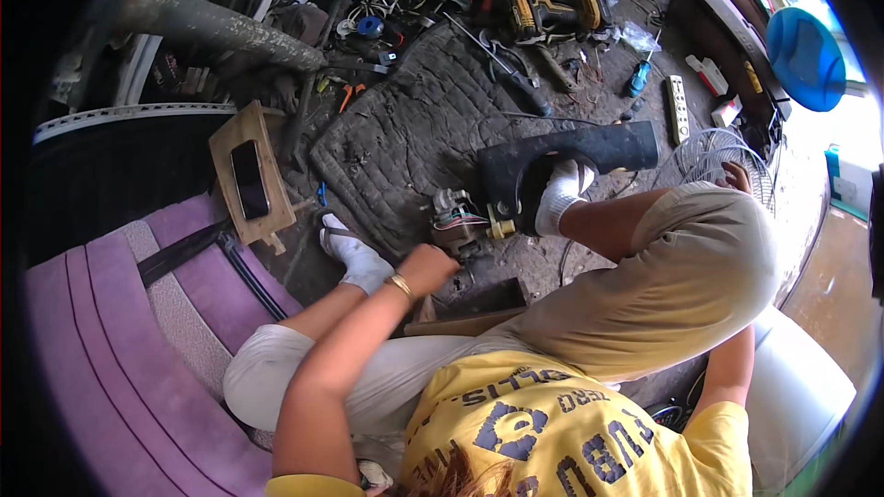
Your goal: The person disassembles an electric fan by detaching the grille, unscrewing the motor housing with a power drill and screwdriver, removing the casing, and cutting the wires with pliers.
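My left hand (429, 270), with a gold bracelet at its wrist, is closed just beside the small fan motor (459, 225) on the floor. The motor shows coloured wires and a yellowish knob-like part. What the fingers hold, if anything, is hidden. My right forearm goes out of sight behind my raised right knee. Past the knee, the fingers of my right hand (735, 177) curl at the edge of a round wire fan guard (714, 155); the palm is hidden. A dark curved panel (599, 149) lies between the motor and the guard, around my right foot.
A phone (249, 180) lies on a wooden board (272, 216) at the left, beside a purple cushion (120, 313). Beyond the quilted mat (396, 120) are a power drill (552, 14), pliers (511, 55) and a screwdriver (639, 76). A power strip (678, 110) lies right.
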Action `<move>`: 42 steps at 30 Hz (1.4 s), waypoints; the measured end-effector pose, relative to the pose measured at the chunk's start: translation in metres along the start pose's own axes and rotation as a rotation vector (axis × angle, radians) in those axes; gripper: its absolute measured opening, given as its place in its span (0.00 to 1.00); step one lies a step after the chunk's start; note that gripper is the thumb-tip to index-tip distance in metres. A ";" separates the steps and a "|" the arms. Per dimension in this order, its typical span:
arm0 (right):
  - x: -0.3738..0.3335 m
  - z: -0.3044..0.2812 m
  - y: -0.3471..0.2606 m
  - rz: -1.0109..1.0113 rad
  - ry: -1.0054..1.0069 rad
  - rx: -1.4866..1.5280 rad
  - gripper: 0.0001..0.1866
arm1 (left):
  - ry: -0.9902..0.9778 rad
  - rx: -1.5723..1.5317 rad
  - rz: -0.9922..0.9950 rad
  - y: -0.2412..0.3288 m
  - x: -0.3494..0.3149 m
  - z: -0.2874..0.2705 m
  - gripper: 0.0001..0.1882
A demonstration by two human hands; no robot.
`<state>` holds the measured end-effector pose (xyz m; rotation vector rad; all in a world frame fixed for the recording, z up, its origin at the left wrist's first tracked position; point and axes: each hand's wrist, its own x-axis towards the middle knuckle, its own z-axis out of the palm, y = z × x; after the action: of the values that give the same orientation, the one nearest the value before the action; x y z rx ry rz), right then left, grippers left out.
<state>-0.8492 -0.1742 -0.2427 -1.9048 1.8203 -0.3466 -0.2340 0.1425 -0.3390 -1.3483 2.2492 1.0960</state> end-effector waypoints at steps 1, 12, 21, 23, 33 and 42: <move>0.006 0.003 -0.008 -0.002 -0.036 0.020 0.29 | 0.122 0.120 0.070 0.016 -0.005 0.006 0.07; 0.080 -0.018 -0.085 -0.368 -0.038 0.197 0.10 | 0.130 0.140 -0.021 0.041 -0.037 0.019 0.07; 0.009 0.162 -0.397 -1.308 -0.913 -0.525 0.24 | 0.278 -0.044 0.012 0.009 -0.037 0.000 0.10; -0.033 0.254 -0.379 -1.472 -0.951 -0.728 0.30 | 0.221 -0.107 0.013 0.002 -0.036 -0.002 0.10; -0.108 0.357 -0.326 -1.467 -0.716 -0.617 0.28 | 0.344 -0.218 -0.039 -0.015 -0.050 -0.001 0.09; -0.059 0.317 -0.376 -1.290 -0.630 -0.480 0.26 | 0.442 -0.327 -0.154 -0.035 -0.068 -0.069 0.13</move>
<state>-0.3721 -0.0632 -0.3155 -2.8435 0.1022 0.3219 -0.1609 0.1242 -0.2690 -2.0350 2.2637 1.2480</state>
